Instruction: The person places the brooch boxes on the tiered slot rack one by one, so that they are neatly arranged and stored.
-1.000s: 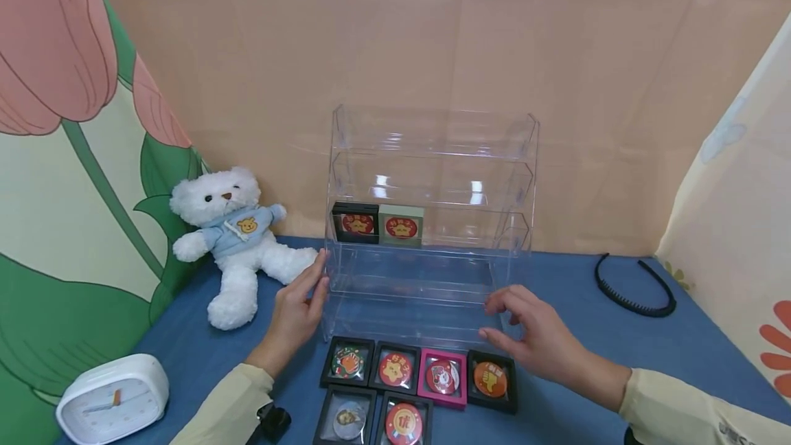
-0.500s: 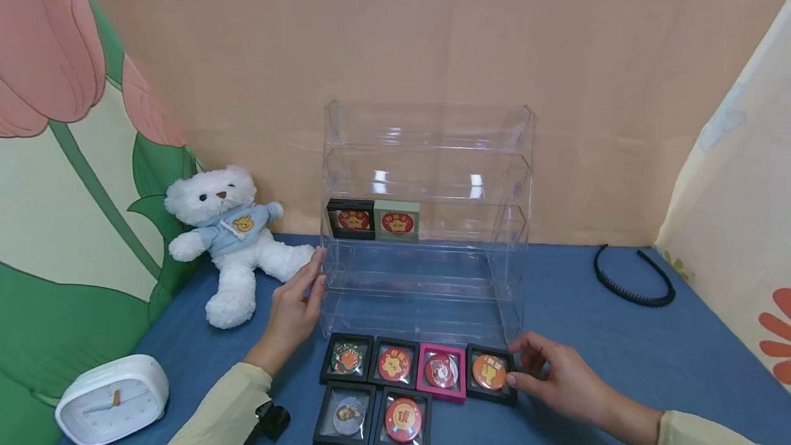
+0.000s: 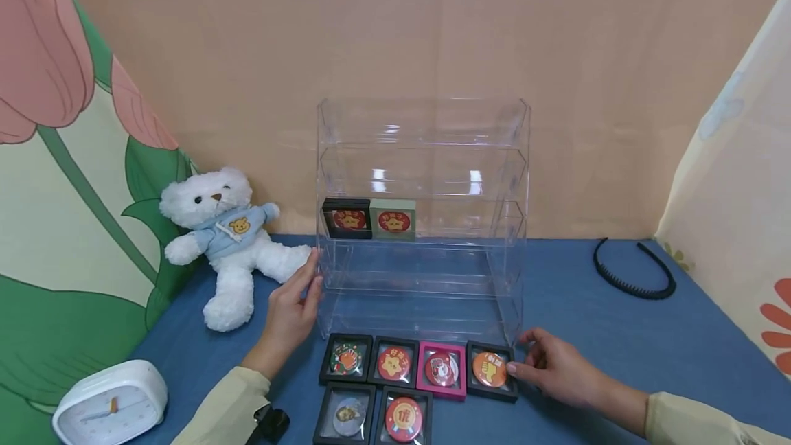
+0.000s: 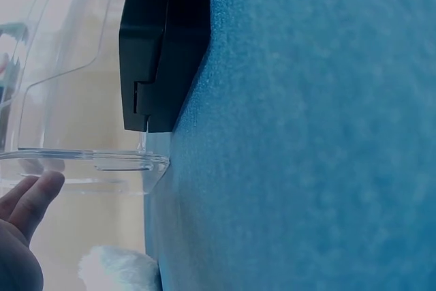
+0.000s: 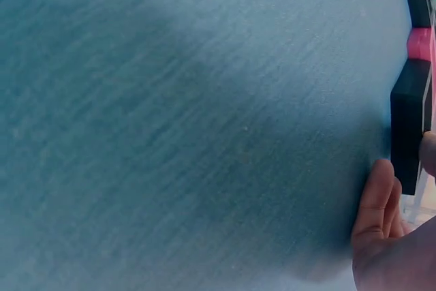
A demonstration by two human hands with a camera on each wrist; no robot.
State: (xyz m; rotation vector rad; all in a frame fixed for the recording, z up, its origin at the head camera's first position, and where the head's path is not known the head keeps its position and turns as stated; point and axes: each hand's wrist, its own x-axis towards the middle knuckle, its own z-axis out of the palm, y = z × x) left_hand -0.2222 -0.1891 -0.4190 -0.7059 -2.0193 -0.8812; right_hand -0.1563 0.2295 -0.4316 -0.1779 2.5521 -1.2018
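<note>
My left hand [image 3: 292, 313] rests with its fingertips against the left side of a clear tiered display rack [image 3: 426, 273]. My right hand [image 3: 559, 368] grips the right edge of a black framed case holding an orange round badge [image 3: 490, 369]. Its thumb lies on that case, also seen in the right wrist view, with the fingers curled beside it. Left of it in the front row are a pink-framed case [image 3: 441, 395] and two black-framed ones [image 3: 395, 384] with badges. Two more black cases [image 3: 404, 397] lie nearer me. On a rack tier stand a black box [image 3: 348, 218] and a pale green box [image 3: 393, 220].
A white teddy bear [image 3: 231, 239] in a blue top sits left of the rack. A white alarm clock [image 3: 111, 404] stands at the front left. A black headband [image 3: 636, 287] lies on the blue cloth [image 3: 593, 321] at the right.
My right hand has come down from in front of the rack to the right edge of the orange-badge case. The left hand stays at the rack's side. The head view has shifted slightly.
</note>
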